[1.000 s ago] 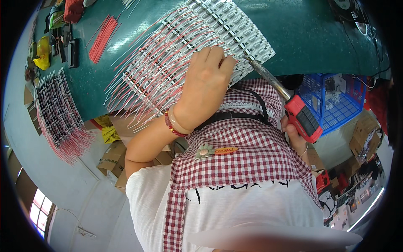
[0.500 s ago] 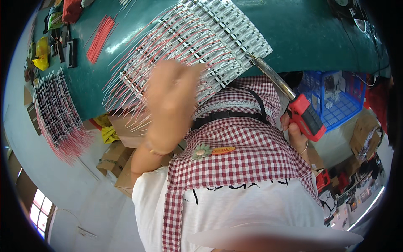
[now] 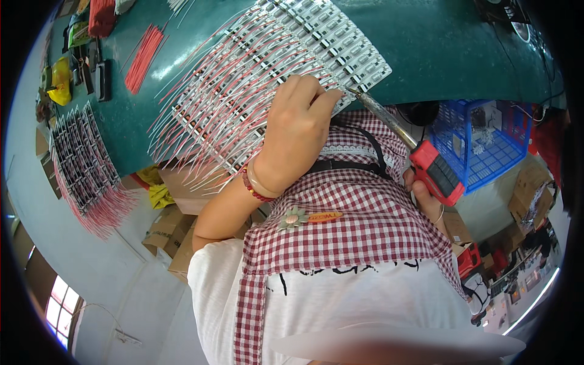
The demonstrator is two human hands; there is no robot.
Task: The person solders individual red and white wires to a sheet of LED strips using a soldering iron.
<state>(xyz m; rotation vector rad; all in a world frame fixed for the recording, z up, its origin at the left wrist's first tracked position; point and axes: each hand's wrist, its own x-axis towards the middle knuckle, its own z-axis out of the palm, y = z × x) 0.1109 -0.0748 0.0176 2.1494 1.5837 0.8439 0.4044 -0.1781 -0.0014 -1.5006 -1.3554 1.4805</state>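
Observation:
My right hand [image 3: 423, 190] is wrapped round the red and black handle of a soldering iron [image 3: 437, 173]. The iron's metal tip points up and left, at the near right side of a tray [image 3: 331, 30] holding rows of small parts. My left hand [image 3: 298, 125] is closed over the tray's near side, fingers bent and thumb close to the iron's tip. What it pinches, if anything, is too small to make out. Red and white wires [image 3: 210, 100] stick out in rows from the tray's left part; the right rows show no wires.
A green-topped table [image 3: 438, 55] carries the tray. Loose red wires [image 3: 145, 58], a black-handled tool [image 3: 103, 79] and a yellow bag [image 3: 59, 82] lie at the left. Another wired batch [image 3: 85, 164] hangs at the table's left edge. A blue basket [image 3: 480, 146] stands below right.
My left hand has moved right, from over the wires to beside the iron's tip. The soldering iron has shifted slightly left and down.

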